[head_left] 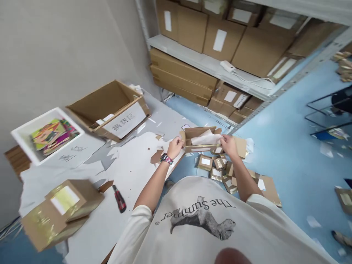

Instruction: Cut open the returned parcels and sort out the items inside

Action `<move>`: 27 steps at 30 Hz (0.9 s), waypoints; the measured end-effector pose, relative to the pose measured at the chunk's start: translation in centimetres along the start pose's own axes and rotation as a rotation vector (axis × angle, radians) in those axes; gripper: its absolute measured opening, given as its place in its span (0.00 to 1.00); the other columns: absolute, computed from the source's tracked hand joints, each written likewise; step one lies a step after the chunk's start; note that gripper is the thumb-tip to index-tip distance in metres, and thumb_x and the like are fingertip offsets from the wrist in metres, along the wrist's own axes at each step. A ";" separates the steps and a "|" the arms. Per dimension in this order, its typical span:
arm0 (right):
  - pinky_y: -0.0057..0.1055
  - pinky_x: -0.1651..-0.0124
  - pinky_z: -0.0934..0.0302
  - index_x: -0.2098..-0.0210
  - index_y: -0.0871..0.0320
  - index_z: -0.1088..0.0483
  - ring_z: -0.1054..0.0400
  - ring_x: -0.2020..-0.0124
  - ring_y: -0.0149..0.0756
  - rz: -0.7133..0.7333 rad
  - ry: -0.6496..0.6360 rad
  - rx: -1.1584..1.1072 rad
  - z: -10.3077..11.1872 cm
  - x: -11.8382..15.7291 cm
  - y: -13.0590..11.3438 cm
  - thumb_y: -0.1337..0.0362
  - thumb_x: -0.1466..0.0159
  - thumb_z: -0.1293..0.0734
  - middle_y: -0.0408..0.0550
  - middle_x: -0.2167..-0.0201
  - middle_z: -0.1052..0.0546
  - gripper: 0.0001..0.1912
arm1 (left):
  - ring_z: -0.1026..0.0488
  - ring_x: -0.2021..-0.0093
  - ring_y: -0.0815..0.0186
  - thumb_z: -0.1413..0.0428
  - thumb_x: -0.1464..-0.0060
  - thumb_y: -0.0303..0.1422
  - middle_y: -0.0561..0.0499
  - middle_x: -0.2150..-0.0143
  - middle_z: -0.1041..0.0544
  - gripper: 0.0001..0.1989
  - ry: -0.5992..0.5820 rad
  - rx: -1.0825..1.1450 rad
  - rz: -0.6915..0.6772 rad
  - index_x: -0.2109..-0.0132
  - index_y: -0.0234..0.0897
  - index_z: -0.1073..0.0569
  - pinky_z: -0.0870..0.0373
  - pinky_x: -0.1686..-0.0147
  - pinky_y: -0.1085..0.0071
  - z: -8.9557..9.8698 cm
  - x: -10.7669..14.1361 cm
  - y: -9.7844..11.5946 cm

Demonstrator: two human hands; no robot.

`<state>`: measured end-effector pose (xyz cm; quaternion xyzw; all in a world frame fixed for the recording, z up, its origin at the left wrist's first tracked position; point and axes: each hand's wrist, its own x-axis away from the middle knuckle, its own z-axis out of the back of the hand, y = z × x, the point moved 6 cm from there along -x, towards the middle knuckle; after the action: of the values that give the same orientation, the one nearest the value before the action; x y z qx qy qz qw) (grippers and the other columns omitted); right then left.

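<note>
My left hand (pixel 175 147) grips the near left corner of a small open cardboard box (pixel 198 146), and a patterned watch (pixel 166 159) sits on that wrist. My right hand (pixel 228 145) holds the box's right end, its fingers against a crumpled white paper (pixel 206 139) lying in the box. Behind the right hand, a loose brown cardboard flap (pixel 241 147) sticks out. Both hands are above a pile of small gold-taped cartons (pixel 216 169). A black-and-red screwdriver (pixel 119 198) lies on the white table (pixel 129 183), left of my body.
At the left stand a white foam box (pixel 27 135) of colourful printed packs and a labelled carton (pixel 123 121). A taped carton (pixel 62 212) sits at the table's near left. Metal shelves (pixel 209 55) of brown cartons stand ahead, above a blue floor (pixel 277 165) with scattered paper scraps.
</note>
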<state>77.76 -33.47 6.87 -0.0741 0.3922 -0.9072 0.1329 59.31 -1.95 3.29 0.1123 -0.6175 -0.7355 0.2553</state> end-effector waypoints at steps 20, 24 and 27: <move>0.44 0.50 0.24 0.39 0.62 0.19 0.18 0.58 0.51 -0.141 0.348 0.016 16.7 3.7 13.2 0.42 0.26 0.39 0.64 0.51 0.13 0.34 | 0.13 0.53 0.58 0.36 0.32 0.41 0.41 0.46 0.12 0.16 -0.448 0.085 -0.104 0.43 0.40 0.20 0.17 0.51 0.62 -26.5 -2.4 5.3; 0.48 0.51 0.23 0.42 0.62 0.17 0.17 0.58 0.55 0.098 -0.006 -0.039 5.1 0.6 6.6 0.40 0.29 0.37 0.65 0.54 0.12 0.35 | 0.13 0.55 0.58 0.36 0.34 0.40 0.42 0.50 0.11 0.15 -0.211 0.104 -0.077 0.45 0.39 0.17 0.18 0.49 0.61 -15.2 0.8 1.0; 0.50 0.49 0.23 0.44 0.60 0.16 0.16 0.60 0.55 0.339 -0.245 -0.049 -6.1 -0.5 -1.4 0.41 0.30 0.36 0.64 0.55 0.12 0.33 | 0.13 0.58 0.60 0.37 0.33 0.39 0.41 0.49 0.12 0.14 0.099 0.178 -0.031 0.47 0.37 0.16 0.17 0.51 0.62 -2.8 3.6 -3.0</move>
<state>76.49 -28.14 3.75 -0.1201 0.4017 -0.8462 0.3287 56.89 -5.86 0.32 0.1801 -0.6652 -0.6751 0.2632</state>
